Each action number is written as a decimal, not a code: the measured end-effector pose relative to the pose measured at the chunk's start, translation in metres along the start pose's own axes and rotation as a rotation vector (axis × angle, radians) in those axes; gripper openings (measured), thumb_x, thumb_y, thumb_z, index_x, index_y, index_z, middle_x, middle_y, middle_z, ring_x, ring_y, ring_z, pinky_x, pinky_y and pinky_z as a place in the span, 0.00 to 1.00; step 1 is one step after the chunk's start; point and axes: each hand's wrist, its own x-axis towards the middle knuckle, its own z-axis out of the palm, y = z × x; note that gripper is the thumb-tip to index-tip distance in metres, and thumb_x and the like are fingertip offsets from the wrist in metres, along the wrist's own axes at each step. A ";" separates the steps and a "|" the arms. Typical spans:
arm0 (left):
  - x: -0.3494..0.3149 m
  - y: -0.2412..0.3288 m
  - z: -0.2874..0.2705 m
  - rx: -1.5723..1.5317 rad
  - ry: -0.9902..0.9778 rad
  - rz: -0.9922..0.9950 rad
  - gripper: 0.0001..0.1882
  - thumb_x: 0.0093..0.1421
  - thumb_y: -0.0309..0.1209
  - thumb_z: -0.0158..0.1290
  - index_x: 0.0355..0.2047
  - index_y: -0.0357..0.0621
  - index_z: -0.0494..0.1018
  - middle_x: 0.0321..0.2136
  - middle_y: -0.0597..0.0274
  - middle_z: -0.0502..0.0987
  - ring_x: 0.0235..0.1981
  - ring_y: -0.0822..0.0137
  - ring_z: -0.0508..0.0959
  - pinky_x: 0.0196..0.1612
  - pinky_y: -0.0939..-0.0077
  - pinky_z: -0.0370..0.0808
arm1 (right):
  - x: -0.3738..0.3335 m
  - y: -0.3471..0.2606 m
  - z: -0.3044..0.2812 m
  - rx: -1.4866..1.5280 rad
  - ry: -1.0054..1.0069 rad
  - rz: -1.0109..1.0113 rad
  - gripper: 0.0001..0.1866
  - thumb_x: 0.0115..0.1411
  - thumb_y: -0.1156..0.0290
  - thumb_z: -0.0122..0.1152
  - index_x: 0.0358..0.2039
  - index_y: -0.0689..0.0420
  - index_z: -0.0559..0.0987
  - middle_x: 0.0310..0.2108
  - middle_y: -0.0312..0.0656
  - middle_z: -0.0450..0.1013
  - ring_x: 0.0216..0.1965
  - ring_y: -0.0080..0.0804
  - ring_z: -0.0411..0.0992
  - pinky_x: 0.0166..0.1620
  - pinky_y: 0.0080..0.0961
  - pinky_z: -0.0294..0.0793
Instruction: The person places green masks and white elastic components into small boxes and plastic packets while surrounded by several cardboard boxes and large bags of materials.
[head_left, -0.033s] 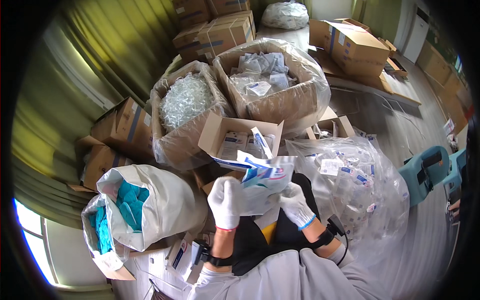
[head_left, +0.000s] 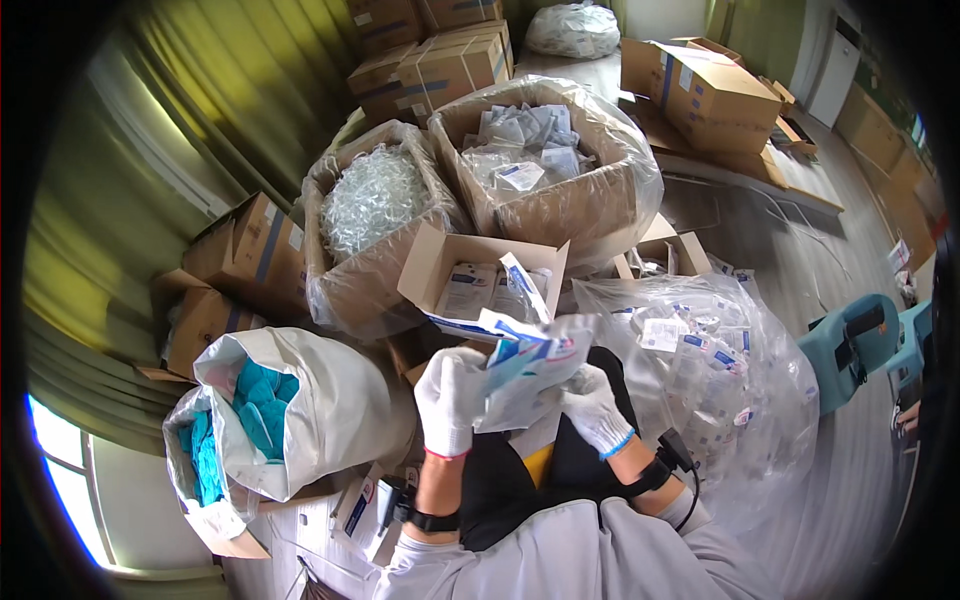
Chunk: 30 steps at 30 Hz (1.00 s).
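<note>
Both hands wear white knit gloves and hold a white-and-blue plastic pouch (head_left: 530, 375) between them, over my lap. A bit of teal shows at its upper left part. My left hand (head_left: 450, 400) is closed on the pouch's left edge. On its right edge, my right hand (head_left: 596, 408) pinches it with bent fingers; some fingertips are hidden behind the pouch. Just beyond stands an open carton (head_left: 480, 252) with flat packets (head_left: 470, 292) inside. A loose blue-and-white packet (head_left: 524, 285) leans in that carton.
Left of me is a white sack (head_left: 330, 400) with teal folded items (head_left: 262, 405). A clear bag of packets (head_left: 700, 370) lies at my right. Farther off, lined boxes hold clear tubing (head_left: 372, 200) and packets (head_left: 540, 140). A teal chair (head_left: 850, 345) stands at right.
The pouch has tilted between my hands, so its printed face is seen at a steeper angle. Both hands keep their hold with only slight movement.
</note>
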 end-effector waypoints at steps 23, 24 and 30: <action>0.031 0.023 -0.034 0.736 -0.716 0.313 0.15 0.47 0.22 0.58 0.37 0.39 0.81 0.33 0.51 0.81 0.37 0.55 0.80 0.43 0.69 0.77 | 0.004 0.000 0.000 -0.428 0.097 0.011 0.11 0.53 0.81 0.65 0.38 0.63 0.82 0.33 0.38 0.79 0.35 0.21 0.76 0.41 0.21 0.76; 0.032 0.019 -0.038 0.706 -0.743 0.292 0.14 0.48 0.22 0.58 0.38 0.39 0.81 0.32 0.51 0.81 0.36 0.57 0.80 0.42 0.70 0.77 | 0.004 0.002 -0.003 -0.472 0.096 0.008 0.10 0.52 0.82 0.65 0.37 0.63 0.82 0.32 0.38 0.79 0.34 0.22 0.76 0.40 0.21 0.76; 0.022 -0.024 -0.049 0.583 -0.391 0.061 0.05 0.59 0.22 0.53 0.34 0.35 0.77 0.26 0.61 0.75 0.30 0.75 0.72 0.36 0.78 0.72 | -0.002 -0.008 0.004 -0.508 0.062 -0.036 0.08 0.52 0.82 0.65 0.35 0.65 0.81 0.29 0.40 0.78 0.32 0.23 0.76 0.38 0.21 0.75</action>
